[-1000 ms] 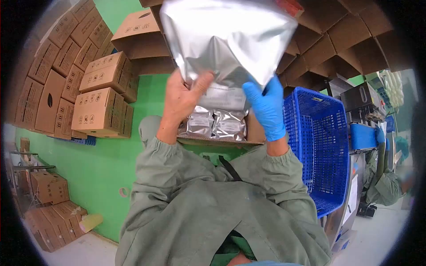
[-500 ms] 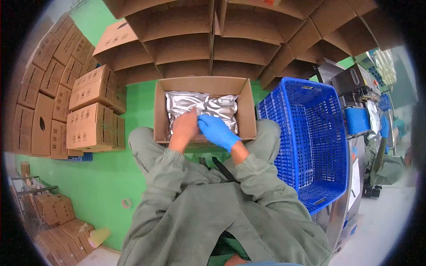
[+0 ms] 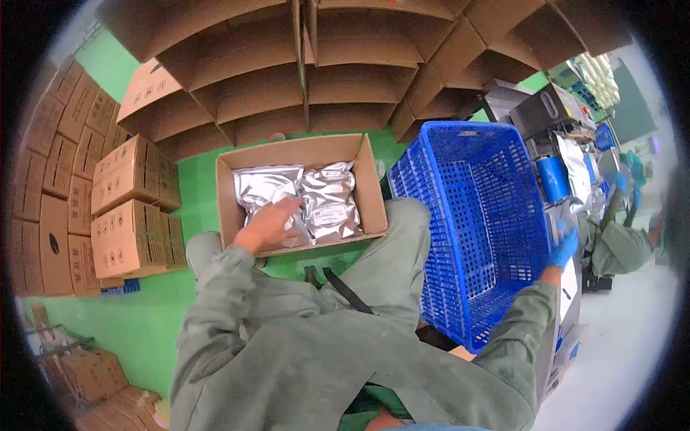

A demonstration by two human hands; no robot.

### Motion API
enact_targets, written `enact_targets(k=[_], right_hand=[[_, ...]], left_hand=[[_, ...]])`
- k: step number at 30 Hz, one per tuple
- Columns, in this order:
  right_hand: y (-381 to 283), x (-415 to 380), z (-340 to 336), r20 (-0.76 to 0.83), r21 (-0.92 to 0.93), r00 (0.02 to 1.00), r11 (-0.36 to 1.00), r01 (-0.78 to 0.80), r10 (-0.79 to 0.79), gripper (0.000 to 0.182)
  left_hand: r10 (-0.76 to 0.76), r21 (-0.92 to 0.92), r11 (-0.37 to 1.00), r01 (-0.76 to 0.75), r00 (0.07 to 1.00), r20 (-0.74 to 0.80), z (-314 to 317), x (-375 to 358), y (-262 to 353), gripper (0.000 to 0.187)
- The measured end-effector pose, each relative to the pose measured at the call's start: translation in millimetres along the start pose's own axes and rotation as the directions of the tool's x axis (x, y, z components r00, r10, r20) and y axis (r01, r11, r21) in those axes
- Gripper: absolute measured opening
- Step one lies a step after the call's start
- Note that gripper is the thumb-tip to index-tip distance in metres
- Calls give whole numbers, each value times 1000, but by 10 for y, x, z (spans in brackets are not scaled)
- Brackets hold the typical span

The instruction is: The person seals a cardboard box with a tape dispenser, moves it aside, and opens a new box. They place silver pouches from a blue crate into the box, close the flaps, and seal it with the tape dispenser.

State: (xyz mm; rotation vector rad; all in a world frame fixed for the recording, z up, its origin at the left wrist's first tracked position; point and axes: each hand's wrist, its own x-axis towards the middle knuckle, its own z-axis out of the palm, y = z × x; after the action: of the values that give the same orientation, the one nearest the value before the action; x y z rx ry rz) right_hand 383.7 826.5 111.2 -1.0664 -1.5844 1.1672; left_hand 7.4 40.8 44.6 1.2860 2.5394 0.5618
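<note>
An open cardboard box (image 3: 372,183) stands between my knees. Silver foil pouches (image 3: 329,200) lie side by side in it, their surfaces wrinkled and shiny. My left hand (image 3: 272,224), bare, rests on the left pouches with its fingers apart, seemingly holding nothing. Out to the far right, past the rim of a blue plastic crate (image 3: 460,266), my right hand (image 3: 564,248) in a blue glove reaches to the edge of a worktable (image 3: 569,302). Something pale and see-through is by its fingertips; blur hides whether the fingers hold it.
Open cartons (image 3: 251,86) are stacked like shelves in front. Closed cartons (image 3: 118,241) pile up on the left over a green floor (image 3: 144,316). A machine (image 3: 550,111) stands at the far right, and a co-worker in a grey-green sleeve (image 3: 622,244) works beyond the table.
My right hand has left the pouches and swung right, across the crate to the worktable. My left hand stays over the pouches, its fingers now spread. The view has shifted rightward.
</note>
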Motion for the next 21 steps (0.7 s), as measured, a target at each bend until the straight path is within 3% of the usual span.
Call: enact_targets(k=[1,3,4,6,9,10,11,12,13,14,16,17,18,19,21], right_hand=[[-62,168,-105,-66,19,994,996,-89,90,66],[-788,-452,273,-155,135,960,968,-212,232,85],[-735,-335,244,-131,132,964,968,-214,232,85],[-643,-15,150,51,538,883,732,-418,467,97],[-622,126,368,76,460,874,760,-458,481,87],[-243,449,287,94,284,920,876,-391,380,75],[-84,657,230,111,280,922,878,-387,371,75],[-84,690,255,266,97,944,969,-227,195,66],[-63,700,256,433,-54,900,998,-23,45,57],[-104,752,219,468,-451,846,755,476,-254,46],[-975,342,914,304,-79,930,967,242,-208,50],[-1449,62,1196,405,-467,729,561,684,-552,57],[-2128,-396,1609,587,-730,733,165,663,-343,62],[-2670,-991,2063,707,-676,675,77,733,-209,62],[-3001,-1062,2505,909,-371,322,-160,915,-266,55]], left_hand=[[-19,0,1000,19,1000,-4,-176,-124,51,61],[-214,-305,937,169,969,-122,-536,-397,177,65],[-236,-307,933,188,963,-129,-675,-534,209,65],[-373,-371,889,270,896,-242,-875,-822,239,61],[-494,-466,830,307,793,-357,-1016,-1195,183,55],[-508,-472,823,315,781,-365,-1034,-1295,153,55],[-546,-531,794,296,733,-407,-1052,-1378,116,52],[-582,-586,763,272,683,-442,-1070,-1435,104,49],[-587,-587,761,275,677,-444,-1086,-1463,98,49],[-616,-665,715,215,643,-455,-1100,-1448,98,46],[-639,-732,666,141,615,-463,-1116,-1310,142,43],[-605,-737,671,82,635,-480,-1107,-1179,175,39],[-567,-739,673,19,656,-499,-1093,-1027,233,36],[-551,-737,676,10,671,-497,-1060,-863,331,36],[-434,-760,650,2,822,-369,-995,-502,598,31]])
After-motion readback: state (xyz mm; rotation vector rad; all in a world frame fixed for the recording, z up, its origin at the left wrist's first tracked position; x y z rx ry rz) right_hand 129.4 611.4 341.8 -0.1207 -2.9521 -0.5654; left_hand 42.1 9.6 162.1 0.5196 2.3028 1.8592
